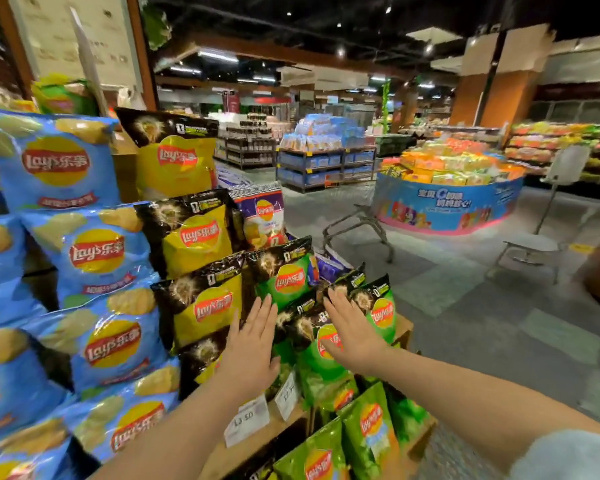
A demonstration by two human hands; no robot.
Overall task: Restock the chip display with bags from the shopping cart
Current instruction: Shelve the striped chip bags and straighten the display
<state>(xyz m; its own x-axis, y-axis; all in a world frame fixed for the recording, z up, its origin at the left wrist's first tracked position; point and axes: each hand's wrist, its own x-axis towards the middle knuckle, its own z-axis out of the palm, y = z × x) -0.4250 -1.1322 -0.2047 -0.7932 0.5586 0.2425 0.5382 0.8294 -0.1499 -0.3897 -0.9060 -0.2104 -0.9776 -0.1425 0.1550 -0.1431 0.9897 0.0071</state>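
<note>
Green chip bags (pixel 326 337) stand on the display's middle tier (pixel 281 420) as the left hand (pixel 253 344) and right hand (pixel 352 329), fingers straight and flat, press their fronts; even, gentle pressure should square them without crushing, the cart (pixel 357 226) waiting well behind.

Supermarket: stacked chip bags (pixel 94 252), price tags (pixel 246 424), aisles.

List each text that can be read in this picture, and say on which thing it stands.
"Lay's" with Chinese characters: logo on the blue bags, yellow bags and green bags.
"13.50", seemingly: price tag; blurred, not certain.
Second price tag: too blurred.
Round display's banner: Chinese text, too blurred.
</note>
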